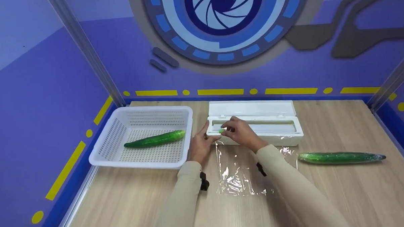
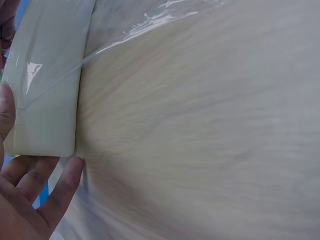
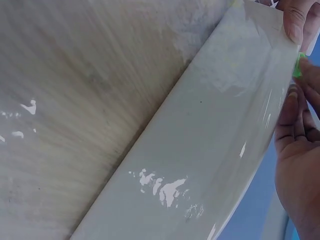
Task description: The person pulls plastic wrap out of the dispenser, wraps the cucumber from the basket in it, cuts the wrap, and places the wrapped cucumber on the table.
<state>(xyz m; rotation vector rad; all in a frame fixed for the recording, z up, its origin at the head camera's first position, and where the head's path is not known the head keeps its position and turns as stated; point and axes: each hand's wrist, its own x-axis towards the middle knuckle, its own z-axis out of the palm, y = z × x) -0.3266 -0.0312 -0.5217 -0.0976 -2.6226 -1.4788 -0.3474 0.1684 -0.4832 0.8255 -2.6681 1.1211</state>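
A white cling film dispenser lies on the table with its lid raised at the back. My left hand grips its left end; in the left wrist view the thumb lies on the front and the fingers reach past the end. At the left of the dispenser's front edge, my right hand pinches a small green slide cutter. Clear cling film hangs over the front and spreads across the table, partly beneath my right forearm.
To the left, a white perforated basket holds an unevenly green cucumber. Another cucumber, shiny as if wrapped in film, lies on the table at the right. A blue-purple wall stands behind the dispenser.
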